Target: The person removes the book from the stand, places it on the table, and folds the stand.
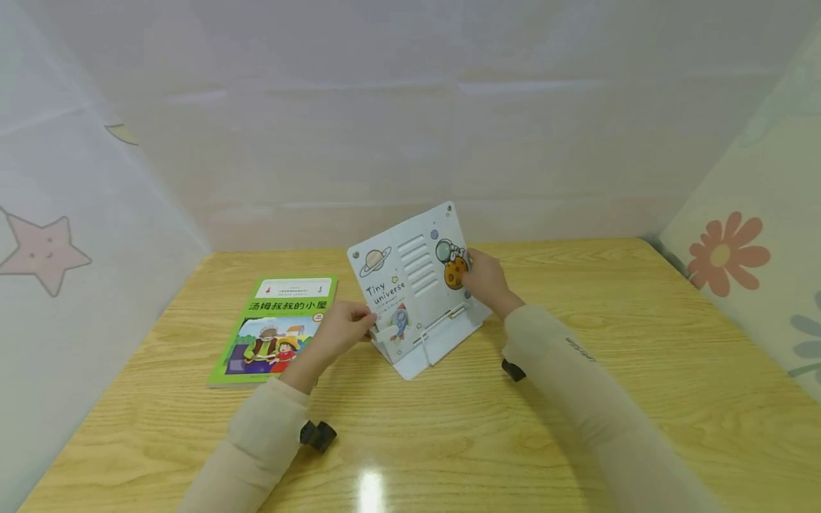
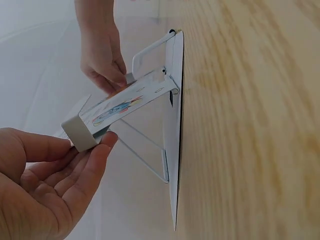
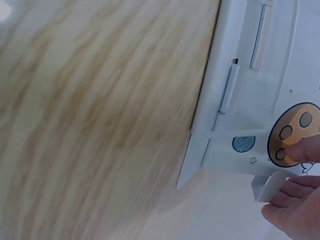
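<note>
Through the head camera I see a table (image 1: 641, 370) of yellowish wood with brown grain, its surface shiny, with one bright spot of light (image 1: 370, 490) at the near side. On the left part a green book (image 1: 274, 330) lies flat with its picture cover up, and just beside it, not touching, stands a white book stand (image 1: 417, 281). The flat base (image 1: 451, 340) of this stand rests directly on the wood.

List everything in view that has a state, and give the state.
White book stand: unfolded, slanted
Wire prop: folded out, reaching to the base
Green picture book: closed, flat, front cover up
Left hand: pinches the stand's left side
Right hand: grips the stand's right side
</note>
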{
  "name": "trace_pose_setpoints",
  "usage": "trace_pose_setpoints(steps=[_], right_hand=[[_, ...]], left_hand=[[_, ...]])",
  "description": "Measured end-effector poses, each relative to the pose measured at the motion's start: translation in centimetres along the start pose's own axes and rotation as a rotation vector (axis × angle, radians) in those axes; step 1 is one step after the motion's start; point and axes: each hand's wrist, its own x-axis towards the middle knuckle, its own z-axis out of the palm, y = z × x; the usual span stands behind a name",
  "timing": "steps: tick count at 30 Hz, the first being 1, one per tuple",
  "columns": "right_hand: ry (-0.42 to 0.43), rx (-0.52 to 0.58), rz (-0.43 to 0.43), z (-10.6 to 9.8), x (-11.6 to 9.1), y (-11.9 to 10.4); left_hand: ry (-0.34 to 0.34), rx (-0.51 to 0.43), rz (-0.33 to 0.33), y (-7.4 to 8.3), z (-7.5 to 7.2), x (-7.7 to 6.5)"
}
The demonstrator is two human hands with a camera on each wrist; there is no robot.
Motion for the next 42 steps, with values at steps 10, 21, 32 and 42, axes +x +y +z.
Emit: trace_pose_setpoints(steps=[10, 21, 32, 42], right_hand=[[-0.027, 0.009, 0.031, 0.3, 0.3, -1.4], [-0.078, 0.083, 0.072, 0.3, 1.1, -2.2], [-0.130, 0.239, 0.089, 0.2, 1.5, -3.0], [-0.218, 0.339, 0.125, 0.7, 2.0, -3.5]], left_hand=[[0.025, -0.050, 0.010, -0.3, 0.8, -0.8], [-0.084, -0.106, 0.079, 0.1, 2.3, -1.7], [-0.029, -0.155, 0.086, 0.9, 4.8, -2.7], [-0.030, -0.231, 0.095, 1.6, 6.7, -3.4]])
